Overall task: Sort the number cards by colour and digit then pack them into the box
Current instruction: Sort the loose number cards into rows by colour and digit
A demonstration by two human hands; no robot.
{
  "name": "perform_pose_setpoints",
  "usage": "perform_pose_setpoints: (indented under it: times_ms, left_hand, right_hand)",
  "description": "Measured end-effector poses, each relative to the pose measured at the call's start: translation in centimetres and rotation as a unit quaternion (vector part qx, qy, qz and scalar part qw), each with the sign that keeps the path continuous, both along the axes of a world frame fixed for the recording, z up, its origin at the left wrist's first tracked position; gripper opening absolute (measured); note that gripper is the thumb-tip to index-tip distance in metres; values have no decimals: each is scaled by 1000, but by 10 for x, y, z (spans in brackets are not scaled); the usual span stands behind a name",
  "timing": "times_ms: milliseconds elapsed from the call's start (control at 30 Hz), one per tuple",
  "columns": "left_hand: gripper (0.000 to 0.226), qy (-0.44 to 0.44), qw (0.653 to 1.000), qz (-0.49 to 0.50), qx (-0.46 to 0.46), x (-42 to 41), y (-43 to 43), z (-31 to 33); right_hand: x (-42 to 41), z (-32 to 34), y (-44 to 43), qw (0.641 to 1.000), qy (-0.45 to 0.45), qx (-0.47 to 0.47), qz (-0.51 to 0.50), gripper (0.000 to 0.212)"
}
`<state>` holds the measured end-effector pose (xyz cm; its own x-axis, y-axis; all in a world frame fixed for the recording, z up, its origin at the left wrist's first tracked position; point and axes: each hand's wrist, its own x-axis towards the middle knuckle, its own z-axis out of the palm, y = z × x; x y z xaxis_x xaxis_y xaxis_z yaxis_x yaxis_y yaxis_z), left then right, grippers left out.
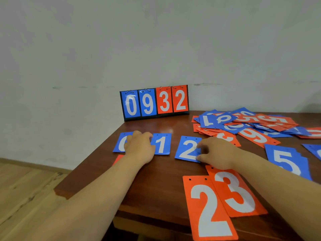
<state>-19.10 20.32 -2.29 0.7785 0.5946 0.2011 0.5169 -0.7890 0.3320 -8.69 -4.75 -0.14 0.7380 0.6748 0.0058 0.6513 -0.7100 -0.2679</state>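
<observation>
Three blue cards lie in a row on the brown table (156, 180): blue 0 (120, 142), blue 1 (163, 144) and blue 2 (186, 148). My left hand (139, 146) rests over the gap between the 0 and the 1, fingers curled down on their edges. My right hand (217, 152) pinches the right edge of the blue 2. In front lie an orange 2 (208, 207) and an orange 3 (236, 192), partly overlapping. A blue 5 (286, 160) sits to the right. A mixed pile of blue and orange cards (246, 124) covers the far right.
A flip scoreboard (154, 102) reading 0 9 3 2 stands against the wall at the table's back edge. An orange card corner (118, 159) shows under my left forearm near the table's left edge. Wooden floor lies to the left. No box is in view.
</observation>
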Motion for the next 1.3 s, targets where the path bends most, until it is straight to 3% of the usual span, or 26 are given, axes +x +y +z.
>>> perform_pose_setpoints:
  times_ms: [167, 400, 600, 700, 867, 1067, 1300]
  left_hand:
    - [46, 32, 995, -87, 45, -23, -47, 13]
    - [64, 132, 958, -254, -31, -96, -132, 15]
    - [52, 149, 962, -228, 20, -98, -139, 13]
    - [48, 180, 958, -223, 19, -93, -143, 17]
    - [42, 162, 962, -218, 13, -86, -152, 17]
    - [53, 109, 970, -215, 29, -52, -164, 35]
    - [66, 111, 967, -227, 38, 45, -169, 46]
  right_hand:
    - [-2, -1, -5, 1000, 17, 5, 9, 48]
    - [-36, 8, -50, 999, 12, 27, 21, 46]
    - [-69, -17, -92, 998, -12, -53, 45, 60]
    - [-72, -19, -106, 998, -21, -49, 18, 61]
    - [-73, -14, -117, 999, -22, -23, 15, 60]
    - [-41, 12, -135, 998, -9, 41, -51, 56]
    - [41, 33, -160, 986, 21, 14, -165, 59]
